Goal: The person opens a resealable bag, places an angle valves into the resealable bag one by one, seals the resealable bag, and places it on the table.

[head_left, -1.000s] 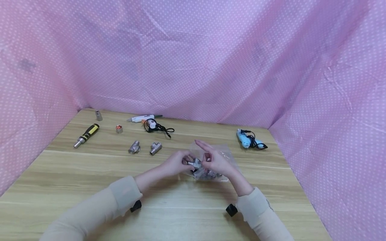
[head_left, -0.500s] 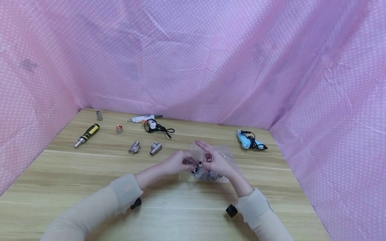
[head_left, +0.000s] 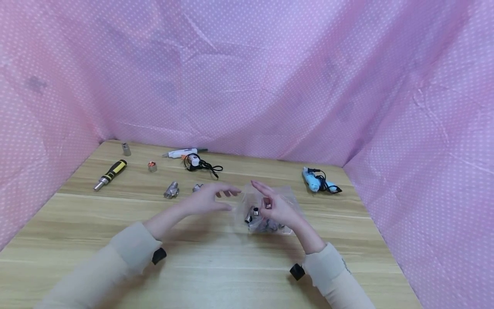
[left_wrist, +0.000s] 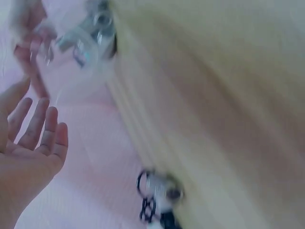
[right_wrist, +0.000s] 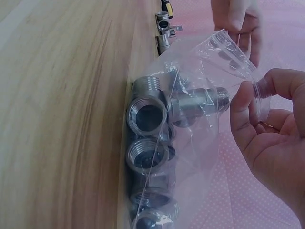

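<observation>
My right hand (head_left: 281, 212) pinches the mouth of a clear zip bag (right_wrist: 205, 152) between thumb and finger. Several threaded metal pipe fittings (right_wrist: 147, 114) lie inside the bag on the table, one of them poking up toward the mouth. My left hand (head_left: 208, 199) hovers left of the bag, fingers loosely extended and apart from the thumb, holding nothing. Behind it, a metal tee fitting (head_left: 197, 187) is partly hidden. Farther left, another tee fitting (head_left: 171, 189) lies on the table. The left wrist view is blurred.
At the back left are a black-yellow screwdriver (head_left: 111, 175), a metal socket-like cylinder (head_left: 126, 149), and a short metal fitting with red inside (head_left: 152, 166). A white pen-like tool (head_left: 183, 152) with black cord lies behind. A light-blue corded tool (head_left: 313, 180) lies right.
A metal fitting held in my left hand went into the bag and was let go. My left hand has opened and drawn back to the left. My right hand has hardly moved.
</observation>
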Motion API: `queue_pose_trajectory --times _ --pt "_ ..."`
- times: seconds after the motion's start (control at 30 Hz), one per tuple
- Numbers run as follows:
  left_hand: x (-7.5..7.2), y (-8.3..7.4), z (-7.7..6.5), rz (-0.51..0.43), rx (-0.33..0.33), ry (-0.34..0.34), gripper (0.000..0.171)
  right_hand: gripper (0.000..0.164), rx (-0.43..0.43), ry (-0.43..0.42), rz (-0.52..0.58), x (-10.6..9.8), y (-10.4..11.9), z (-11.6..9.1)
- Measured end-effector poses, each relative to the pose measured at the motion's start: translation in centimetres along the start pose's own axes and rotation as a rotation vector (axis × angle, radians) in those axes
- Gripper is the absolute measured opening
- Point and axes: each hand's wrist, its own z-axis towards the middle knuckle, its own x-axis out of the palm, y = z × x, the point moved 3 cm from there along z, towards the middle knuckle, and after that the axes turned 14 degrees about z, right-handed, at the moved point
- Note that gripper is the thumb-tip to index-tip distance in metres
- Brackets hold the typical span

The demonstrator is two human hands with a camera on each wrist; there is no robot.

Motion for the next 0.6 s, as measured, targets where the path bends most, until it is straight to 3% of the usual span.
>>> queue_pose_trajectory --times 0.27,0.43,0.6 --pt "-3.3 3.0 -2.1 0.065 -0.054 0.044 0.064 0.081 0.008 -0.005 0.011 0.1 -0.2 0.0" --pt "-3.8 6.2 -2.9 0.120 -0.048 0.024 0.068 0.081 0.009 -0.001 0.004 0.3 0.4 -0.1" --pt "-3.7 8.9 -3.5 0.114 -0.105 0.067 0.075 0.078 0.006 0.021 0.023 0.5 2.6 -0.5"
